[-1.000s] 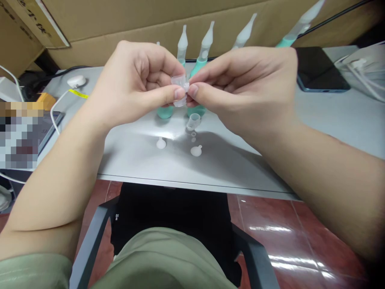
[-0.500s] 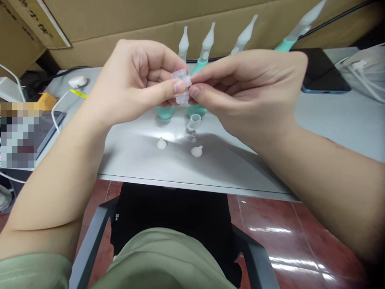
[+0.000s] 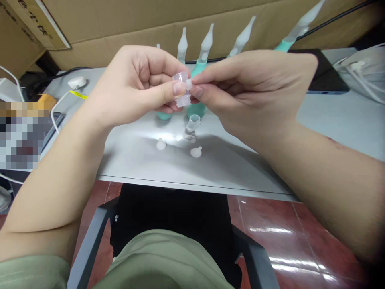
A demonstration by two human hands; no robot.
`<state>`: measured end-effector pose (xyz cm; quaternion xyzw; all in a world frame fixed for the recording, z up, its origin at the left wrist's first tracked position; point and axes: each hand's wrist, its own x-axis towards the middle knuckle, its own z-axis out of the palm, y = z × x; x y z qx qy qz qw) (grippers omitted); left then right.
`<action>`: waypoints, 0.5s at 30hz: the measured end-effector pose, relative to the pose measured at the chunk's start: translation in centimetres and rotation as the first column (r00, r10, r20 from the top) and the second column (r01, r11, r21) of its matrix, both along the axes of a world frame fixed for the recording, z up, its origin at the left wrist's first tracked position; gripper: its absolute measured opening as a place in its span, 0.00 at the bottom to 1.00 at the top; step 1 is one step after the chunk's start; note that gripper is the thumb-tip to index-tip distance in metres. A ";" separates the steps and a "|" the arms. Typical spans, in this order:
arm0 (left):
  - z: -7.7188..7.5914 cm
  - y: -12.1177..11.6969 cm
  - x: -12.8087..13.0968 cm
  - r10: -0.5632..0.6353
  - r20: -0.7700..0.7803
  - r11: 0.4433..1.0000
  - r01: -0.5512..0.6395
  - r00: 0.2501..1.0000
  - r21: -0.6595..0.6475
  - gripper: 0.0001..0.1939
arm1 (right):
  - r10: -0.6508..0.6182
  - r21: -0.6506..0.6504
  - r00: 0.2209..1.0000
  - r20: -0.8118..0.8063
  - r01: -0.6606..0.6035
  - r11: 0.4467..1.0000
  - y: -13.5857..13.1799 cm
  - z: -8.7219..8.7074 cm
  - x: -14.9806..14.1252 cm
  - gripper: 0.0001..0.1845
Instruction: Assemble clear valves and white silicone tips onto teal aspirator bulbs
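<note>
Between thumb and fingers of my left hand (image 3: pixel 144 82) is a short clear plastic tube (image 3: pixel 184 100) with a stub (image 3: pixel 189 84) on its side. My right hand (image 3: pixel 246 88) is closed in a pinch, its thumb and index fingertips against the end of that stub. What lies between those fingertips is too small to make out. Below the hands, a similar clear tube piece (image 3: pixel 193 123) stands on the table. Near it lie a small ring (image 3: pixel 193 135) and two white round flaps with tabs, one to the left (image 3: pixel 161 144) and one to the right (image 3: pixel 196 151).
Behind my hands stand several teal bulb aspirators (image 3: pixel 197 108) with white pointed tips, partly hidden. A dark phone (image 3: pixel 327 76) lies at the right by white cables (image 3: pixel 363 76). At left are a white plug (image 3: pixel 77 82) and a blurred-out device (image 3: pixel 21 136). Cardboard (image 3: pixel 120 24) backs the table (image 3: pixel 135 160).
The clear tube has turned slightly in my left hand, so its upper rim shows more. My right fingertips have stayed at the side stub. Nothing on the table has moved.
</note>
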<state>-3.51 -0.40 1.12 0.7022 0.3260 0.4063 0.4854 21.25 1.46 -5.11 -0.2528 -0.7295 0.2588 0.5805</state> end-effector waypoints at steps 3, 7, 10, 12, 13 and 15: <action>0.0 0.0 -0.1 -0.021 0.002 0.999 0.021 1.000 -0.042 0.11 | -0.003 0.008 1.000 0.023 0.002 1.000 0.1 0.1 0.1 0.11; -0.1 -0.3 0.2 0.021 0.042 0.997 -0.018 0.999 -0.076 0.09 | -0.043 0.028 0.998 0.048 0.042 0.999 0.4 -0.1 0.3 0.07; -0.1 -0.2 0.3 0.047 0.022 0.996 -0.046 0.999 -0.074 0.09 | -0.057 0.043 0.996 0.065 0.054 0.998 0.6 -0.3 0.3 0.08; -0.1 0.0 0.4 0.030 0.004 0.995 -0.029 1.000 -0.093 0.09 | -0.048 0.092 0.997 0.055 0.043 0.995 0.8 -0.3 0.2 0.10; 0.0 0.1 0.4 0.017 0.005 0.994 -0.017 1.000 -0.107 0.09 | -0.035 0.112 0.998 0.050 0.029 0.993 0.9 -0.3 0.1 0.10; -0.1 0.2 0.4 0.012 0.022 0.992 -0.009 1.000 -0.129 0.10 | 0.002 0.134 0.998 0.058 -0.010 0.991 1.0 -0.2 0.1 0.11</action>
